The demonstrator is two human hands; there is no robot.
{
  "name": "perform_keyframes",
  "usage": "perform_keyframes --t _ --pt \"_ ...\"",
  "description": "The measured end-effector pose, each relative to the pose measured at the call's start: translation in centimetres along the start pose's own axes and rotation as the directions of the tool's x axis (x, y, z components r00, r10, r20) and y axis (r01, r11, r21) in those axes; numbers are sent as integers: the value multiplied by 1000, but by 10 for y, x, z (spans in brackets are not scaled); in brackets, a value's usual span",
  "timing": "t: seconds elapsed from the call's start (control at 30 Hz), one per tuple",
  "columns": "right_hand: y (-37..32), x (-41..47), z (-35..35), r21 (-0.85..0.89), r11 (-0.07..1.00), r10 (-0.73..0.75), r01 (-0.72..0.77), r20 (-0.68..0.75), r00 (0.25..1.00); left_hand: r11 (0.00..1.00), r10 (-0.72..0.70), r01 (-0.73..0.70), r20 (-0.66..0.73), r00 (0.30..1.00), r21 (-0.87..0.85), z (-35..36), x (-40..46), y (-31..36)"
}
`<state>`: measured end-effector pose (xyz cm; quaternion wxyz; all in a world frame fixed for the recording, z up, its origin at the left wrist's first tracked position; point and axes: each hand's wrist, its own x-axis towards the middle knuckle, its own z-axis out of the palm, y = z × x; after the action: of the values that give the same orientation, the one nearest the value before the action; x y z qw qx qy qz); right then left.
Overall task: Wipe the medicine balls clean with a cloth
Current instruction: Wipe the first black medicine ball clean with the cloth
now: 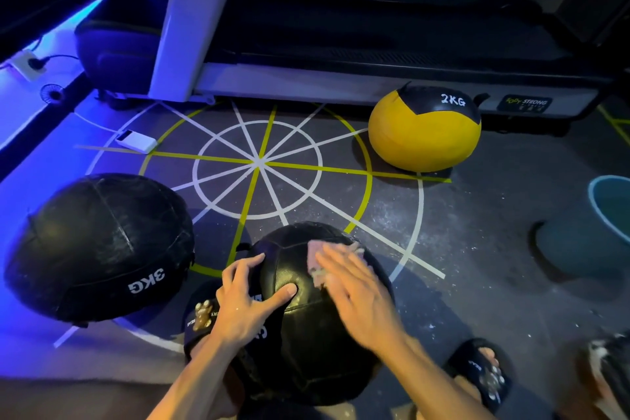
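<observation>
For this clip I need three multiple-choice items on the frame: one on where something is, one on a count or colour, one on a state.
1. Where is the ball marked 2KG?
A. Between the feet
B. On the floor in front of the treadmill
C. In the basin

2. How many medicine balls are in view?
A. Two
B. Three
C. Five

3. What is the right hand doing?
A. Pressing a cloth flat on the near black ball
B. Hanging idle
C. Lifting the 3KG ball

Answers:
1. B: the yellow and black 2KG ball sits on the floor by the treadmill base.
2. B: the 2KG ball, the 3KG ball and the near black ball.
3. A: the right hand lies with straight fingers on the cloth atop that ball, while the left hand steadies it.
</observation>
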<state>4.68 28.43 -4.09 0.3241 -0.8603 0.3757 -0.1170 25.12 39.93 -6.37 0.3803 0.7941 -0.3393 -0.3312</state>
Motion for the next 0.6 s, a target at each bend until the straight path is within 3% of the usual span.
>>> perform_keyframes --t 0.1,0.13,0.17,0.23,0.3,0.33,0.47,0.6 --pt "23 22 -20 177 909 387 -378 -22 922 1000 -4 4 5 1000 -4 1 -2 2" --pt "21 24 -22 216 872 450 -439 -2 893 1000 -2 2 7 1000 -4 2 -3 4" --pt "12 23 -21 204 888 420 -413 9 907 1000 6 -6 8 1000 -6 2 -4 5" --pt "-17 15 -15 100 974 202 -202 15 979 1000 22 -21 4 1000 -8 1 -3 6" --pt "-21 10 -8 36 999 19 -21 53 998 1000 26 -26 6 1000 12 -2 -2 8" --pt "-14 12 -8 24 1000 8 -10 59 998 1000 26 -26 13 1000 14 -2 -3 8" --pt "25 22 -22 163 955 246 -248 37 969 1000 21 -21 24 1000 0 -3 -5 7" --pt "31 15 -17 -71 933 355 -354 14 935 999 42 -42 20 999 -2 -3 -4 7"
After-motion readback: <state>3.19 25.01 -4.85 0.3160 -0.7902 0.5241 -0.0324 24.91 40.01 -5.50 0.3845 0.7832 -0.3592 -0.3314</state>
